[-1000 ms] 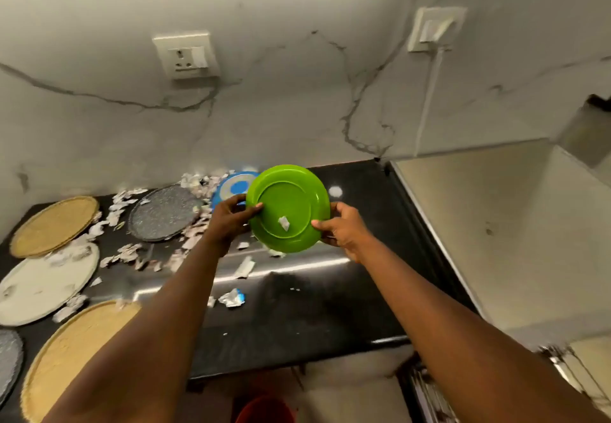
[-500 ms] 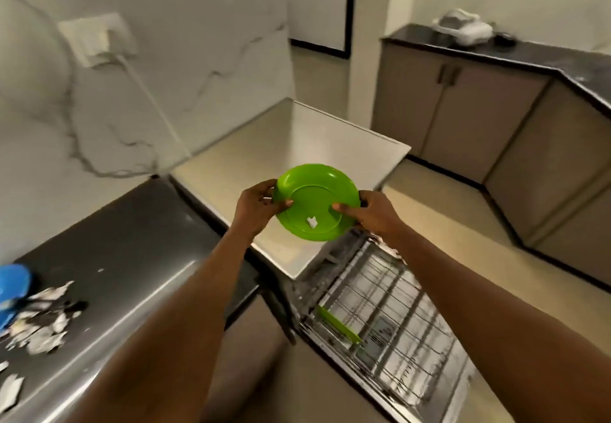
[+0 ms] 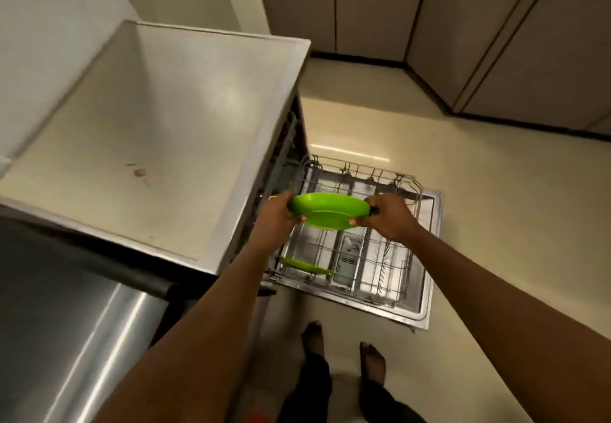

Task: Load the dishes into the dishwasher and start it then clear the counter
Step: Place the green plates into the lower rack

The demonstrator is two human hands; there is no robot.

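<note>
- The round, glossy green plastic plate (image 3: 330, 212) has come off the shiny dark surface (image 3: 66, 323) and now hovers over the pulled-out wire dishwasher rack (image 3: 401, 270); slotting it in looks next.
- The left hand (image 3: 274, 216) and right hand (image 3: 390, 216) pinch opposite rims, fingers curled.
- Another green plate (image 3: 305, 265) already sits among the thin tines.

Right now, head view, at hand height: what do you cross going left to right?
Beige countertop → left hand → green plate, gripped at both edges → right hand → open dishwasher door's right rim → floor. Rack left out: it overlaps the hands.
</note>
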